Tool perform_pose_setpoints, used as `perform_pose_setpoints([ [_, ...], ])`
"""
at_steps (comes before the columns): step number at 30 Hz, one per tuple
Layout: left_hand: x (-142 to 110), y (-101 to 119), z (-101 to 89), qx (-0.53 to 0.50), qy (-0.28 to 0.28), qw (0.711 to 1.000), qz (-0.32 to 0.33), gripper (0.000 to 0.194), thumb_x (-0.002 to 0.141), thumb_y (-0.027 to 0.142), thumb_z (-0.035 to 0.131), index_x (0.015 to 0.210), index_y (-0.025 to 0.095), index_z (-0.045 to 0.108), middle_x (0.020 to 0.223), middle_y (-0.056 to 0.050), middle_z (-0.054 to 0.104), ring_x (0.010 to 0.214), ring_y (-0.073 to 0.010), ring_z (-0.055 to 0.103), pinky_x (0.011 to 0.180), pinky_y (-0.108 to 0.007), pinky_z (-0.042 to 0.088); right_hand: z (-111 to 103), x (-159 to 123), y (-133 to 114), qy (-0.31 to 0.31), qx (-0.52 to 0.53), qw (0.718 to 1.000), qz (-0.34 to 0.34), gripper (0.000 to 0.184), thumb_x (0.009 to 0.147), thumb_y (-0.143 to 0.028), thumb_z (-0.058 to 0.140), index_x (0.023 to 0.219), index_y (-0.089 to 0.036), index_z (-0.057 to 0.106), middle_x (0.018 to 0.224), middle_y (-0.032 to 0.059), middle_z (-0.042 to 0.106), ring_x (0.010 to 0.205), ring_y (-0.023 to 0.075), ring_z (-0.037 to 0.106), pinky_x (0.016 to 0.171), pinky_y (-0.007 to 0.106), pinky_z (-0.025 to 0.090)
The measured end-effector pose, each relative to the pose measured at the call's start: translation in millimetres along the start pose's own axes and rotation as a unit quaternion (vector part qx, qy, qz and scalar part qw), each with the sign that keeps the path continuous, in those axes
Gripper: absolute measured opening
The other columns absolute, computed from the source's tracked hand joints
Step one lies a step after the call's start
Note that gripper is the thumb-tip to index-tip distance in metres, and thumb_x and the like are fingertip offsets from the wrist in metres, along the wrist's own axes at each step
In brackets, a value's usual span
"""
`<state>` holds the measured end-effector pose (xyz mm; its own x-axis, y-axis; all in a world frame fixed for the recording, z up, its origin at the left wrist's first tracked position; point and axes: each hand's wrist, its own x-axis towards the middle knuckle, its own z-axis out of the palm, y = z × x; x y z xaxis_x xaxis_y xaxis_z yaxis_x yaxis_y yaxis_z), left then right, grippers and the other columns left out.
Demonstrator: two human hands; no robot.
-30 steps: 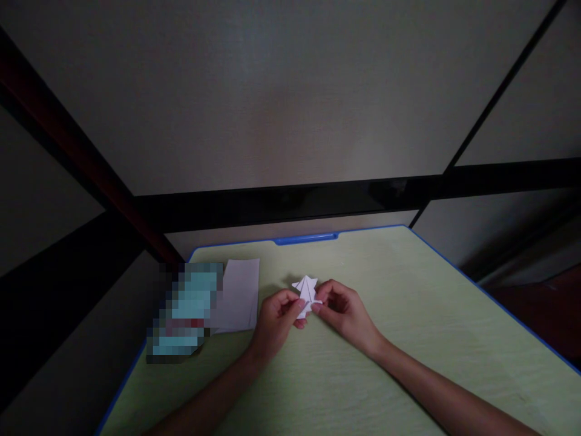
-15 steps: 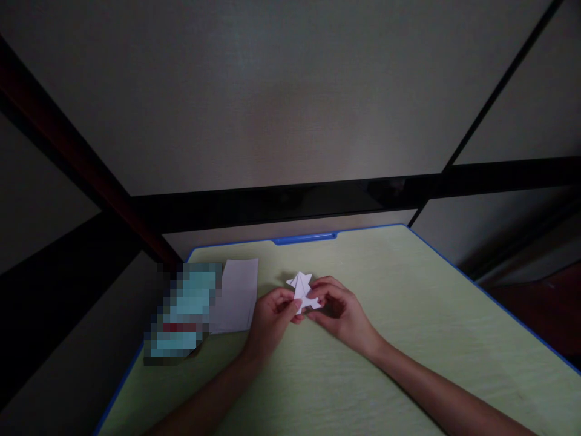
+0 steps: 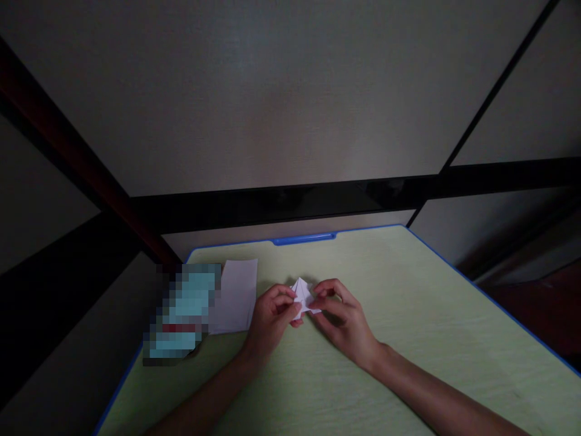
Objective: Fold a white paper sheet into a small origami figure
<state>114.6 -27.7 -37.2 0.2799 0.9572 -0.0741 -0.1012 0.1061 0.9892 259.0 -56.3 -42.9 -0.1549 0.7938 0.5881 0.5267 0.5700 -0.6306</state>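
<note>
A small white folded-paper figure (image 3: 303, 292) is held between both hands over the middle of the table. It has a pointed top and creases running down from the tip. My left hand (image 3: 276, 312) pinches its left side, thumb in front and fingers behind or at the edge. From the right, my right hand (image 3: 345, 318) grips the figure's lower right flap with thumb and fingers. The fingers cover parts of both sides of the paper.
The pale green table (image 3: 408, 290) has a blue edge and a blue pen groove (image 3: 304, 239) at the back. White paper sheets (image 3: 233, 297) lie left of my hands, beside a blurred-out light-blue object (image 3: 188, 309). A cabinet panel (image 3: 290, 109) rises behind the table.
The paper figure has tilted and sits slightly lower, its side points now less visible. My left fingers have come over its front, and my right hand has shifted slightly.
</note>
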Motion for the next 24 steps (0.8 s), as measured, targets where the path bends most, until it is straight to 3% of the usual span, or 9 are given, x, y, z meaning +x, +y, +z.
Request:
perform_pose_setpoints([
  [6,6.9,-7.8,-3.8,0.105,-0.036,0.994,0.006,0.008,0.063,0.020,0.053,0.063,0.012,0.055,0.055,0.001,0.055,0.048,-0.0088,0.051,0.046,-0.020,0.043,-4.0,0.1,2.7,-0.045,-0.119,0.990,-0.057,0.013,0.074,-0.016,0.051,0.066,-0.017,0.060,0.072,0.0043,0.053,0.070,0.0149,0.046,0.062,0.029,0.034],
  [10,6.5,-7.1,-7.1,0.204,-0.075,0.975,0.050,0.016,0.059,0.014,0.057,0.074,0.012,0.059,0.065,-0.001,0.057,0.061,-0.0117,0.054,0.056,-0.022,0.045,-3.6,1.5,4.0,-0.072,-0.132,0.988,-0.032,0.015,0.074,-0.014,0.050,0.063,-0.016,0.059,0.070,0.0037,0.054,0.069,0.0141,0.047,0.062,0.027,0.033],
  [13,4.4,-3.8,-9.3,0.274,-0.083,0.955,0.081,0.025,0.056,0.008,0.057,0.080,0.013,0.060,0.075,-0.003,0.055,0.063,-0.0117,0.054,0.055,-0.021,0.045,-3.0,1.3,6.1,-0.085,-0.125,0.988,-0.010,0.013,0.074,-0.013,0.050,0.064,-0.016,0.059,0.070,0.0032,0.055,0.069,0.0138,0.047,0.062,0.027,0.033],
  [19,1.0,-5.4,-13.6,0.431,-0.097,0.863,0.246,0.020,0.070,0.008,0.048,0.082,0.018,0.061,0.077,-0.003,0.052,0.074,-0.0126,0.050,0.066,-0.024,0.042,-2.4,1.6,7.6,-0.103,-0.125,0.987,0.005,0.014,0.074,-0.014,0.050,0.063,-0.016,0.059,0.067,0.0025,0.054,0.067,0.0134,0.049,0.062,0.026,0.035],
  [24,-1.7,-7.5,-13.4,0.513,-0.087,0.801,0.297,0.019,0.073,0.010,0.046,0.079,0.018,0.061,0.074,-0.002,0.052,0.071,-0.0125,0.049,0.063,-0.022,0.041,-1.1,2.4,8.5,-0.100,-0.120,0.988,0.010,0.013,0.074,-0.014,0.051,0.066,-0.017,0.060,0.069,0.0029,0.055,0.068,0.0138,0.050,0.062,0.026,0.036],
])
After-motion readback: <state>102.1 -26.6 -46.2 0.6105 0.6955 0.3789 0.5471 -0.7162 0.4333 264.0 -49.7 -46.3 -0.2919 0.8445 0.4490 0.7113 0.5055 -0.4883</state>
